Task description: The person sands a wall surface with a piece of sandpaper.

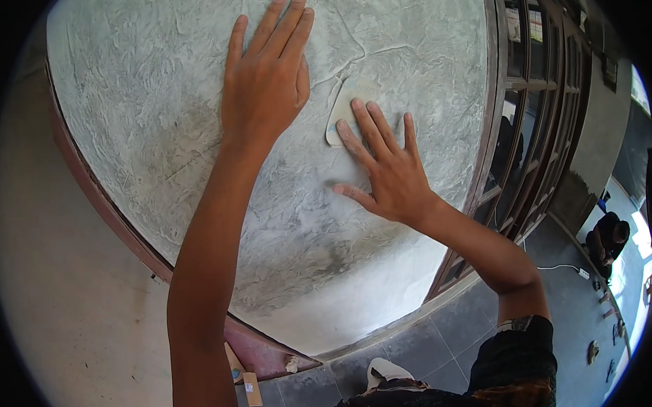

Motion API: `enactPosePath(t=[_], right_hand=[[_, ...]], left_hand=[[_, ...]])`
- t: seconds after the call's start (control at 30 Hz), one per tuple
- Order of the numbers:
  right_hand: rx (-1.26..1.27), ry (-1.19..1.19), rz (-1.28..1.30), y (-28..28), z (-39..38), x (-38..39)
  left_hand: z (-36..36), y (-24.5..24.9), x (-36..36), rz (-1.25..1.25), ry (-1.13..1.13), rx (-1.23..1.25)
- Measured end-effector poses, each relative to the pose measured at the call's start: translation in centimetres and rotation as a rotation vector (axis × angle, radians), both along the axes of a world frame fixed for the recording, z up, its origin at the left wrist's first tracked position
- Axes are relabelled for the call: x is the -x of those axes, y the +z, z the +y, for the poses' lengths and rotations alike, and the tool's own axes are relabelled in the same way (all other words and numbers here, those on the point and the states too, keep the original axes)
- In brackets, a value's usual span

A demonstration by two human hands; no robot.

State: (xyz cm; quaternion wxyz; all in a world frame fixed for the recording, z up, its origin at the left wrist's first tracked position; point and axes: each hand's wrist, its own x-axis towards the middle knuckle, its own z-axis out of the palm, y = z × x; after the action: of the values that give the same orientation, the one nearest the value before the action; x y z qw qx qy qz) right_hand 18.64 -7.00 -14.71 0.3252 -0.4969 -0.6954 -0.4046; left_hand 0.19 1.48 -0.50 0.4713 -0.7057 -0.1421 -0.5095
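A grey-green wall (171, 101) with rough, swirled plaster and a few thin cracks fills the middle of the view. High on it, my left hand (268, 80) lies with its fingers stretched out and holds nothing. Lower and to the right, my right hand (393, 165) is spread wide, its fingertips over a thin, pale, round-edged sheet (342, 115) lying against the plaster. Part of that sheet is hidden under the fingers; its kind does not show clearly. The right thumb is stretched out to the left over the wall, off the sheet.
Brown-framed glass windows (527, 89) run along the right. Grey tiles (431, 343) cover the floor, with a small piece of cardboard (253, 390) near the wall's foot. A person (606, 242) sits at the far right, near a white power strip (583, 273).
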Motion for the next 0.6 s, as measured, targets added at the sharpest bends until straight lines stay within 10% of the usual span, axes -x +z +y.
enactPosePath(t=[0.17,0.3,0.6], right_hand=[[-0.317,-0.086,0.014,10.3,2.8,-1.4],[-0.02,-0.059,0.017,0.1,-0.2,-0.8],[-0.221,-0.078,-0.016,7.5,0.9,-0.8]], left_hand=[[0.6,0.1,0.4,0.031,0.103,-0.018],[-2.2,0.6,0.3,0.039,-0.008,0.126],[-2.2,0.2,0.4,0.044,0.006,0.145]])
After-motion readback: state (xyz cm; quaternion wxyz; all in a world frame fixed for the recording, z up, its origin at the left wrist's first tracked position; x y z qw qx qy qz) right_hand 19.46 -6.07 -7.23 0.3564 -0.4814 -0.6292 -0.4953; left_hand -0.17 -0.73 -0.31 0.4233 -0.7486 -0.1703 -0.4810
